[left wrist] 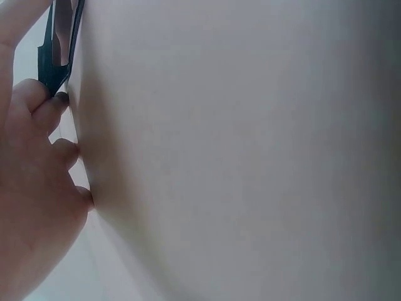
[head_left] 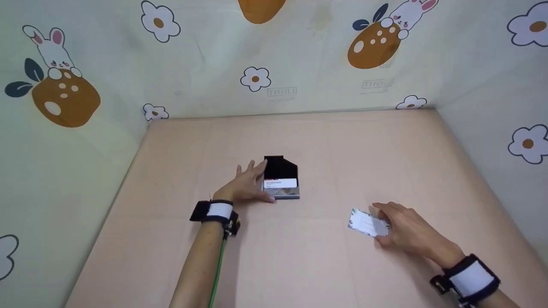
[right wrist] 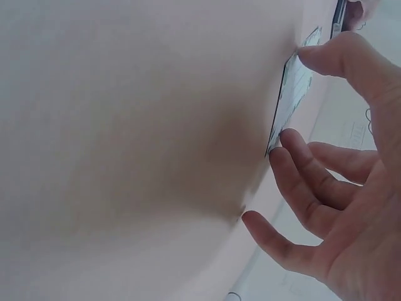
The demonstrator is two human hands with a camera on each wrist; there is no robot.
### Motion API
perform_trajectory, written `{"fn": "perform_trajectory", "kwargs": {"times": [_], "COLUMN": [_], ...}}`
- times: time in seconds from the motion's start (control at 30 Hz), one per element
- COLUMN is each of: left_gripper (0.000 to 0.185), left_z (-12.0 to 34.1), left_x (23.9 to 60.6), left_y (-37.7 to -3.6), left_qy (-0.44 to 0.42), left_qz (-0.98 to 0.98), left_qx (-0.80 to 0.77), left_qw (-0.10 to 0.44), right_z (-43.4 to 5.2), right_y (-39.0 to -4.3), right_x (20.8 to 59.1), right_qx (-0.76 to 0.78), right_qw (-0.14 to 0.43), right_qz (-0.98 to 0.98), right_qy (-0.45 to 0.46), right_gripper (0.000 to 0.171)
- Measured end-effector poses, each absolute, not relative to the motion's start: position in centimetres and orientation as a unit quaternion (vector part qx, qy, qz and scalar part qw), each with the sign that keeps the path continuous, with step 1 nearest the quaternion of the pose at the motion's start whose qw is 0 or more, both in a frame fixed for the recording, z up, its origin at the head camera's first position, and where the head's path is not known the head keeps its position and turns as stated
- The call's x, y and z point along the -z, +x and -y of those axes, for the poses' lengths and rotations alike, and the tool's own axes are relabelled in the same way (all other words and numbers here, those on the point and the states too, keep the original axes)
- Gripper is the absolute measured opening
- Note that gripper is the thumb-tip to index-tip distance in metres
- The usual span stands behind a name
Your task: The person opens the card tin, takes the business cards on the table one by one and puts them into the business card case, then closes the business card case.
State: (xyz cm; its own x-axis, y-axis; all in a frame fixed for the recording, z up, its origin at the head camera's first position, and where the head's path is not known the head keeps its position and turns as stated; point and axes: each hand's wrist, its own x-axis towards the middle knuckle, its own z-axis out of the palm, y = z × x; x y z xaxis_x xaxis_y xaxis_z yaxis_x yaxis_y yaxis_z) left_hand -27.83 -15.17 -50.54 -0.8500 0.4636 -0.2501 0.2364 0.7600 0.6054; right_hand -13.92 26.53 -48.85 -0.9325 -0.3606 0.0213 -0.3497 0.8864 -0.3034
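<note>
An opened business card holder [head_left: 281,194] lies on the table, its black lid [head_left: 280,168] folded back and a white card [head_left: 280,183] showing inside. My left hand [head_left: 245,184] grips its left side, thumb at the front corner and forefinger up by the lid. In the left wrist view the holder [left wrist: 55,72] appears edge-on beyond the fingers. To the right, my right hand [head_left: 404,226] holds a white card with a patterned border [head_left: 366,223] by its edges. The right wrist view has the thumb on one end of this card [right wrist: 294,91] and fingertips at the other.
The pale pink tabletop [head_left: 317,256] is walled at the back and both sides by a sheet [head_left: 205,77] printed with rabbits and flowers. A green cable [head_left: 218,269] runs along the left forearm from the wrist strap [head_left: 219,211].
</note>
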Motion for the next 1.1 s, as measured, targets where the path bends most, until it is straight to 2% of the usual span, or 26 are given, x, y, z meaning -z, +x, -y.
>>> {"fn": "perform_trajectory", "kwargs": {"times": [0.3, 0.67, 0.83, 1.1], "left_gripper": [0.126, 0.126, 0.126, 0.124], "left_z": [15.2, 15.1, 15.0, 15.2], "left_x": [50.5, 50.5, 50.6, 50.6], "left_y": [-27.9, -27.8, -27.7, -27.8], "left_qy": [0.187, 0.190, 0.184, 0.185], "left_qz": [-0.918, -0.916, -0.917, -0.917], "left_qx": [-0.289, -0.297, -0.294, -0.298], "left_qw": [0.200, 0.193, 0.197, 0.191], "right_z": [-26.0, -25.5, -25.0, -23.8], "right_y": [-13.6, -14.0, -14.3, -15.3], "right_x": [49.2, 49.7, 49.5, 49.1], "right_qx": [0.118, 0.084, 0.083, 0.084], "right_qw": [-0.038, -0.095, -0.099, -0.075], "right_qz": [-0.967, -0.955, -0.953, -0.954], "right_qy": [-0.221, -0.267, -0.274, -0.278], "right_gripper": [0.073, 0.075, 0.076, 0.074]}}
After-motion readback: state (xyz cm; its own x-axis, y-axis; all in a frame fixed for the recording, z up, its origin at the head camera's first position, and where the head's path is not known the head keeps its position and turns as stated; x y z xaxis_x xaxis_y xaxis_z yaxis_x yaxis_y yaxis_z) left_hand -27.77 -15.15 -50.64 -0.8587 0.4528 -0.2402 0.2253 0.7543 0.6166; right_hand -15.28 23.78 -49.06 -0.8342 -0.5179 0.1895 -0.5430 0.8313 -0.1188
